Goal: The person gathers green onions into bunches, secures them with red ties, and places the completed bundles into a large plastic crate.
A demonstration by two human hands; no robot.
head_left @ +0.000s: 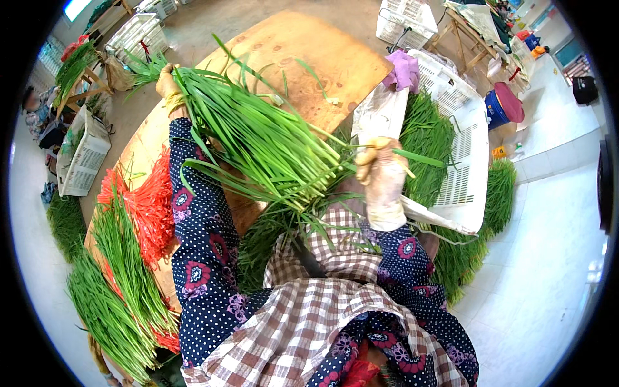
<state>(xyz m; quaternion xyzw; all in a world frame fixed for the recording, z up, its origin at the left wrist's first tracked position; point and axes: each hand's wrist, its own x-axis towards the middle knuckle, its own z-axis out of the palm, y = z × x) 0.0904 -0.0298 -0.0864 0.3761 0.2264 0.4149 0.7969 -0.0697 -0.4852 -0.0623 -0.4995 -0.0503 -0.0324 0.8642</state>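
My left hand (169, 89), in a yellowish glove, is closed around the leafy end of a thick bunch of garlic chives (264, 135). The bunch slants across the wooden board, its pale cut ends toward my lap. My right hand (382, 177), in a stained pale glove, is curled just beyond those ends, slightly blurred. A few loose chive stalks (419, 157) stick out of its fingers. Loose chive leaves (267, 248) lie heaped on my checked apron, below the bunch. Beside my right hand stands a white plastic crate (471, 135) with chives in it.
Red ties (149, 209) lie in a heap on the board's left, near tied chive bunches (129, 264). More chives (500, 200) stand behind the crate at right. A purple cloth (403, 69) hangs on the crate's corner. White crates (406, 22) stand farther off.
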